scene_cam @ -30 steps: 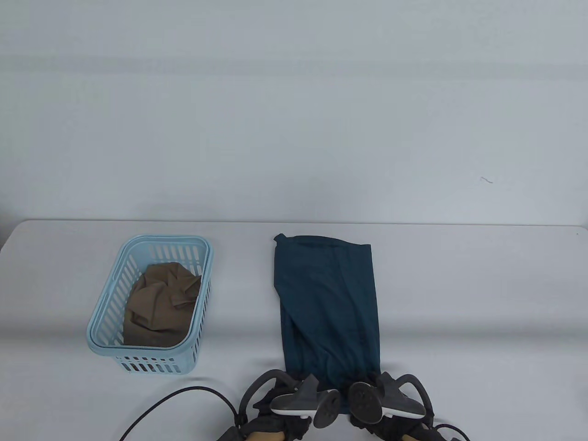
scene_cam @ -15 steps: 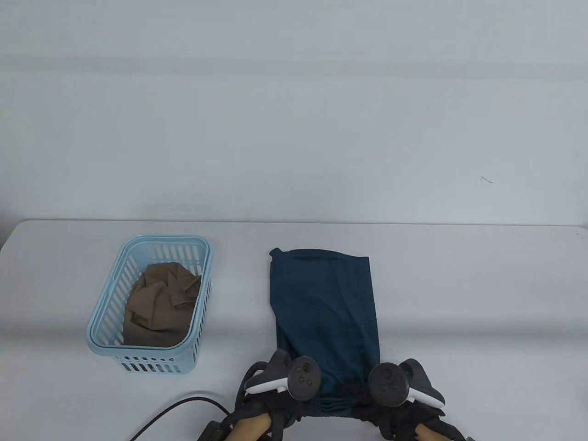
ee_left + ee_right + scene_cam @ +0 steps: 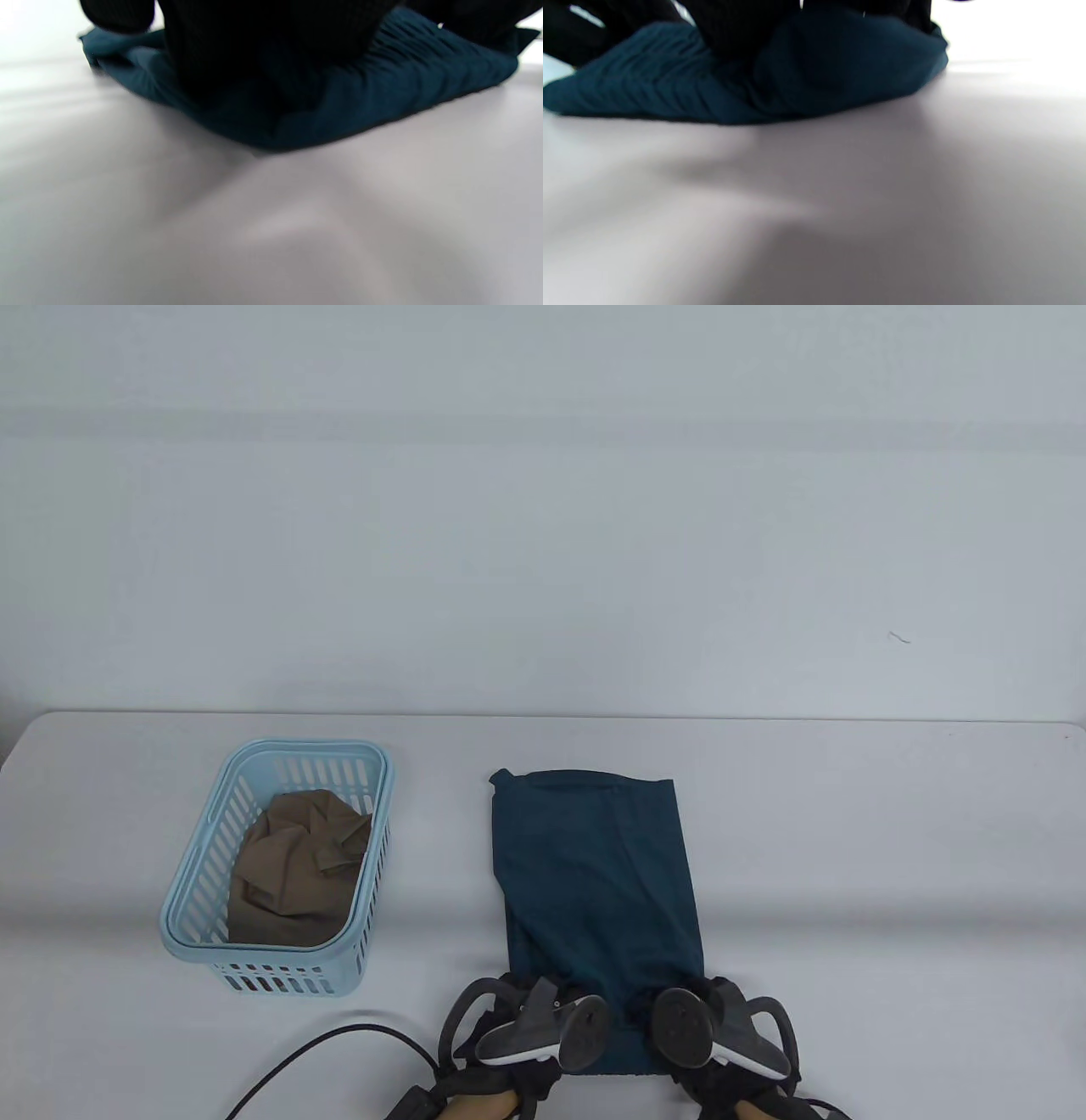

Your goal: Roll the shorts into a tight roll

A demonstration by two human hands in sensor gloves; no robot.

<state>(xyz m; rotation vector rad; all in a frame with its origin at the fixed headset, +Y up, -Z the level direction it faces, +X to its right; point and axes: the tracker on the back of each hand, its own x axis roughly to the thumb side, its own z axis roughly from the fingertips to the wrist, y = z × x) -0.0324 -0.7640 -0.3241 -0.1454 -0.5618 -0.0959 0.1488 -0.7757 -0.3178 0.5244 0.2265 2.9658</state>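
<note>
Dark teal shorts (image 3: 598,882), folded into a long strip, lie on the white table right of centre, running from the far side toward me. My left hand (image 3: 543,1014) and right hand (image 3: 691,1018), in black gloves with trackers, sit side by side on the strip's near end. In the left wrist view my gloved fingers (image 3: 254,46) press down on the bunched, ribbed fabric (image 3: 407,80), which forms a thick fold. The right wrist view shows the same: fingers (image 3: 738,29) on top of the thick teal fold (image 3: 848,63). The fingertips are hidden by the fabric.
A light blue slatted basket (image 3: 197,891) stands at the left with a crumpled brown garment (image 3: 297,865) inside. A black cable (image 3: 327,1044) curves across the near table left of my hands. The table's far edge runs behind the shorts.
The shorts have slid toward me; their far edge now lies nearer. My hands rose forward over the near end, then came back down on it.
</note>
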